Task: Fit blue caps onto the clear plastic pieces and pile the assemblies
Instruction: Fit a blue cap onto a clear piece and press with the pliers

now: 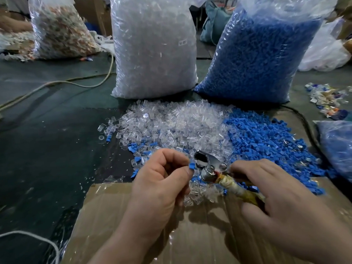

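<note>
Blue plastic cap [192, 166], small, matte and blocky, is sitting pinched between thumb and forefinger of the left hand [162, 180], near centre, just beside the shiny metal tool head [204, 164]; the right hand [276, 189] is curling round its yellowed tape-wrapped handle [242, 191]. Such slick, hard plastic is probably risking a slip into the glossy clear plastic pieces [171, 126] heaped beyond, or the metal nipping a fingertip

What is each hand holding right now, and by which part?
The left hand pinches a blue cap between thumb and forefinger; the right hand grips a metal tool by its tape-wrapped handle.
</note>
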